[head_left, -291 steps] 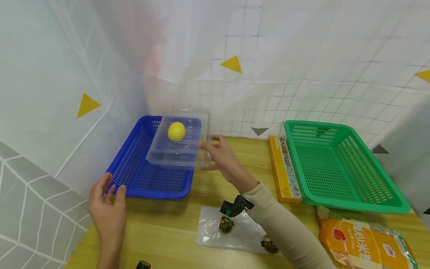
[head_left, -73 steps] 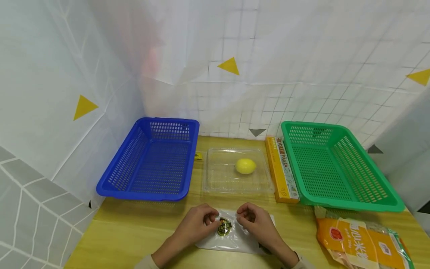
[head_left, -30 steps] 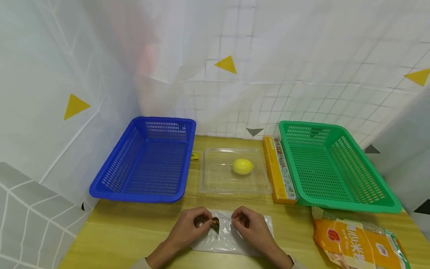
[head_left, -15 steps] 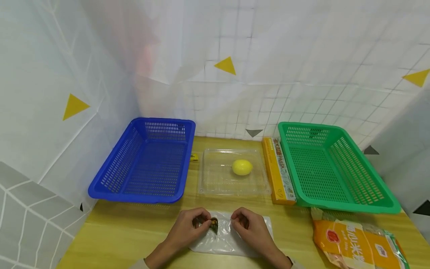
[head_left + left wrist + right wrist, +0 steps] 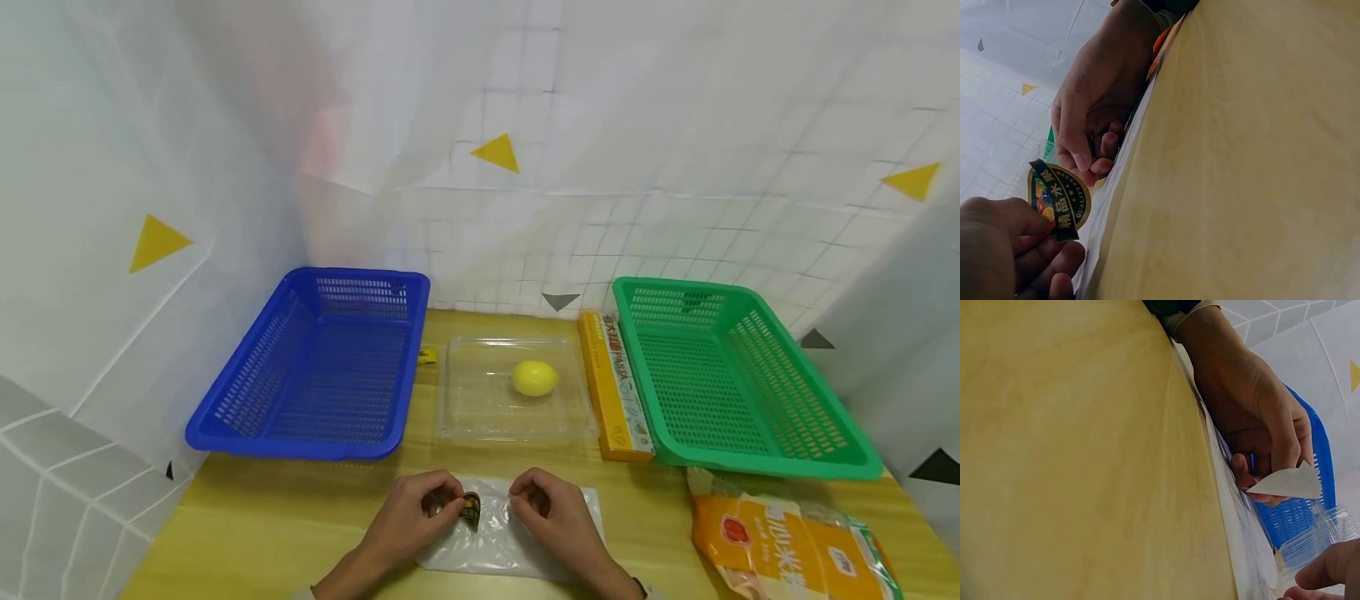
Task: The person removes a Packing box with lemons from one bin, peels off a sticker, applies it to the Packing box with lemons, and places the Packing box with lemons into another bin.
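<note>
Pinching a round sticker (image 5: 470, 509) between thumb and curled fingers, the left hand (image 5: 410, 518) holds it lifted off a clear plastic bag (image 5: 510, 542) that lies flat on the wooden bench (image 5: 300, 533) at the near edge. The left wrist view shows the sticker's printed face with a dark ribbon band, standing nearly upright; the right wrist view shows its plain white back. The right hand (image 5: 549, 518) sits just beside it on the same bag, its fingers curled and nipping the plastic film, holding the bag against the bench.

Farther back, between the two baskets, stands a clear plastic tray (image 5: 480, 417) with a lemon (image 5: 534, 377) inside it, towards its right rear. A blue basket (image 5: 247, 417) stands at the left, a green basket (image 5: 757, 450) at the right. A yellow pasta box (image 5: 611, 392) lies along the green basket's left side, touching it. An orange packet (image 5: 780, 542) lies at the near right corner.
</note>
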`<state>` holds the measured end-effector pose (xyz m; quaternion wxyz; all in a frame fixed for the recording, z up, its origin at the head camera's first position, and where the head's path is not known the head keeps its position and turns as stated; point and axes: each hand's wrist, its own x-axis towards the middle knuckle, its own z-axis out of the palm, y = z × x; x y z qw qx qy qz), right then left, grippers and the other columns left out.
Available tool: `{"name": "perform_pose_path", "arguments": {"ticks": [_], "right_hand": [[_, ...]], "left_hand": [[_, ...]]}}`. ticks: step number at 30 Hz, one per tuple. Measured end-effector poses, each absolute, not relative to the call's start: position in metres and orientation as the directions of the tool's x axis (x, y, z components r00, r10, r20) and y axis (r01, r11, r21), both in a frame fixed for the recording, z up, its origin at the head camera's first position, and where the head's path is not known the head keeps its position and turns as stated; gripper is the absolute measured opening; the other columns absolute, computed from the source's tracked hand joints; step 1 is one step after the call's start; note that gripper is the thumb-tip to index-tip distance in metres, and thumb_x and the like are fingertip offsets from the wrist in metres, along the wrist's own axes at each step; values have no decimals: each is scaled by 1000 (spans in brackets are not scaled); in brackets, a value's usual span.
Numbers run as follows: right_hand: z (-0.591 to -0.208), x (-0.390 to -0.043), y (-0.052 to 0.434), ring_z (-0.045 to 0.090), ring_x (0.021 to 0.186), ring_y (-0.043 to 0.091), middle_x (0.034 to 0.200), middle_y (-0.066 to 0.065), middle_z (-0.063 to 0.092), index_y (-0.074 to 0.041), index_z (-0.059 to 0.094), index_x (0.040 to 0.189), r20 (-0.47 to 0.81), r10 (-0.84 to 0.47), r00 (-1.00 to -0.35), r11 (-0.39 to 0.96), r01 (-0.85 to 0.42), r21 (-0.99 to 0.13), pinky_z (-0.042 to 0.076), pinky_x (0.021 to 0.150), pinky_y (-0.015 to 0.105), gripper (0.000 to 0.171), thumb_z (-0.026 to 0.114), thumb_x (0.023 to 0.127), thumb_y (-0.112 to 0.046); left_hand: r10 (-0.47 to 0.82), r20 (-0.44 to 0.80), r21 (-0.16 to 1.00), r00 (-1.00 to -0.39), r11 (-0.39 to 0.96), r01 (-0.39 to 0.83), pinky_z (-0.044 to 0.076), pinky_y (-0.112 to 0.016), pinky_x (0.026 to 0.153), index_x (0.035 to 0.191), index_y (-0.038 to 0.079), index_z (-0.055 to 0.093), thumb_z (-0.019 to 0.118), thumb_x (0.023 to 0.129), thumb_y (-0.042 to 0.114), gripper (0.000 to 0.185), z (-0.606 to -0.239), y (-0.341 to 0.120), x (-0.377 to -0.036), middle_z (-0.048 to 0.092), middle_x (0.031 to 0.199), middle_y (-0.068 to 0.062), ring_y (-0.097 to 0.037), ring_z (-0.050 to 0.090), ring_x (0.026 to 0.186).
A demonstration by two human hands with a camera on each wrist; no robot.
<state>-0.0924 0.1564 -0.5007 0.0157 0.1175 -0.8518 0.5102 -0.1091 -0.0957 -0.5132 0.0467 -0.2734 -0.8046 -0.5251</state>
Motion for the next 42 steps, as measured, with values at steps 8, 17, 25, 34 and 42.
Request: {"name": "perform_pose_path", "arguments": {"ticks": [8, 17, 25, 34, 42], "right_hand": [[-506, -91, 154, 51, 59, 6, 73, -9, 60, -17, 70, 90, 137, -181, -974, 472, -208, -857, 47, 53, 24, 14, 74, 92, -4], [-510, -92, 154, 51, 58, 6, 71, -10, 59, -20, 70, 88, 164, -148, -975, 490, -216, -845, 47, 53, 24, 20, 74, 90, -1], [-511, -93, 155, 51, 58, 6, 71, -10, 59, -21, 70, 88, 170, -149, -974, 494, -222, -841, 46, 53, 24, 20, 75, 90, -2], [-512, -93, 152, 51, 58, 5, 72, -11, 59, -21, 70, 89, 218, -158, -963, 472, -268, -840, 47, 52, 24, 21, 75, 89, 0], [-511, -93, 154, 51, 58, 5, 71, -11, 59, -21, 69, 88, 209, -162, -964, 493, -263, -829, 46, 51, 24, 21, 75, 90, -1]], "left_hand": [[406, 351, 825, -844, 293, 483, 52, -23, 55, 92, 22, 73, 77, 90, 4, 18, -514, -100, -104, 69, 83, 15, -1, 61, 67], [425, 391, 804, -816, 274, 528, 52, -23, 54, 92, 21, 72, 77, 89, 2, 20, -516, -99, -110, 67, 83, 16, 0, 60, 68], [422, 387, 803, -820, 283, 524, 52, -23, 55, 91, 21, 72, 77, 88, 1, 21, -516, -99, -109, 67, 83, 16, 0, 60, 68], [430, 420, 787, -799, 266, 556, 52, -22, 54, 91, 19, 72, 78, 87, -1, 21, -514, -101, -109, 67, 82, 15, 1, 59, 68], [431, 464, 769, -774, 239, 593, 51, -20, 53, 91, 18, 72, 77, 88, -1, 20, -514, -99, -109, 66, 82, 15, 2, 58, 67]]}}
